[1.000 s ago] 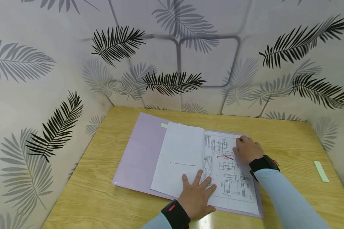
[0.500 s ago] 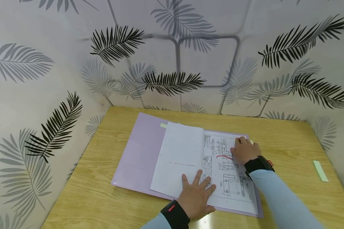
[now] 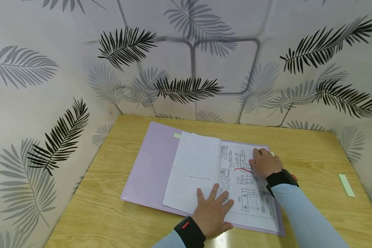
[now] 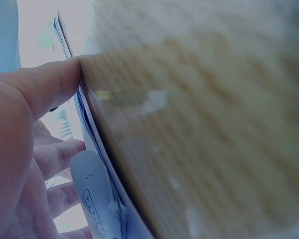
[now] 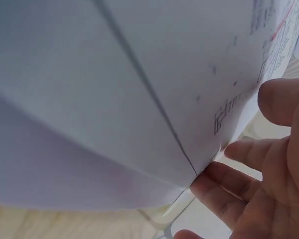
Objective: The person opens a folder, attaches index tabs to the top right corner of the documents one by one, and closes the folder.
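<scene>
A pale purple folder (image 3: 152,165) lies spread on the wooden table in the head view. On it are a mostly blank page (image 3: 195,155) at left and a sheet with technical drawings (image 3: 251,217) at right, which bears a red line (image 3: 243,169). My left hand (image 3: 211,215) rests with fingers spread across the lower part of both pages; in the left wrist view its thumb (image 4: 60,82) is at the folder's edge. Near the drawing sheet's upper right edge, my right hand (image 3: 266,163) touches the paper with lightly bent fingers. The right wrist view shows thumb and fingertips apart.
A pale green strip (image 3: 347,185) is on the table (image 3: 313,155) at the right. Another small pale tab (image 3: 177,135) sits at the folder's upper left. Patterned leaf-print cloth (image 3: 173,58) closes off the back and sides.
My right hand has shifted slightly left along the sheet's edge, uncovering a small pale tab beside it. My left hand and the folder stay in place.
</scene>
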The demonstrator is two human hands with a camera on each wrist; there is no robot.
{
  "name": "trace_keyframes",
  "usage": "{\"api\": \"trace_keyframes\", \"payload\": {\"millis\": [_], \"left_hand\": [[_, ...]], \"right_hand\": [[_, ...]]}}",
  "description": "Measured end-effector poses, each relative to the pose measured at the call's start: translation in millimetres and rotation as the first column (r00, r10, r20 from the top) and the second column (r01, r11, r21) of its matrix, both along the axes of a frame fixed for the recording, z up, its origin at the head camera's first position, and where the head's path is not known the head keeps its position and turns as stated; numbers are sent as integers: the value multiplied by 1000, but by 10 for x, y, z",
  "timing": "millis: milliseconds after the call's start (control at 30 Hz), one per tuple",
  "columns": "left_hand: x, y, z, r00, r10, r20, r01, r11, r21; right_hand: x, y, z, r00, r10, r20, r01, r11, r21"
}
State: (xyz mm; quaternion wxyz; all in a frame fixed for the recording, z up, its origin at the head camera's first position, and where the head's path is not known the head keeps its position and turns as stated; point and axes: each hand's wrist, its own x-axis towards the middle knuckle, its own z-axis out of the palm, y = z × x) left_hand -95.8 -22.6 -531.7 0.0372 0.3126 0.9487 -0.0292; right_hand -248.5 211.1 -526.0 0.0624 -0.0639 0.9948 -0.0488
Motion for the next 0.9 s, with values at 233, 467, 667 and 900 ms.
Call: {"api": "trace_keyframes", "payload": {"millis": [233,467,667,900], "left_hand": [[-1,-4,2,1000,0,0,0,1000,6],[-4,1,-10,1000,1,19,-1,1000,5],[-3,5,-4,1000,-3,12,3,1000,2],[14,7,20,1000,0,23,0,1000,0]], "right_hand": [[18,21,20,999,39,12,-39,999,-2],[42,87,1,992,78,100,-70,994,-81],[19,119,8,987,75,141,-57,990,-130],[47,205,54,978,77,196,-28,970,-243]]}}
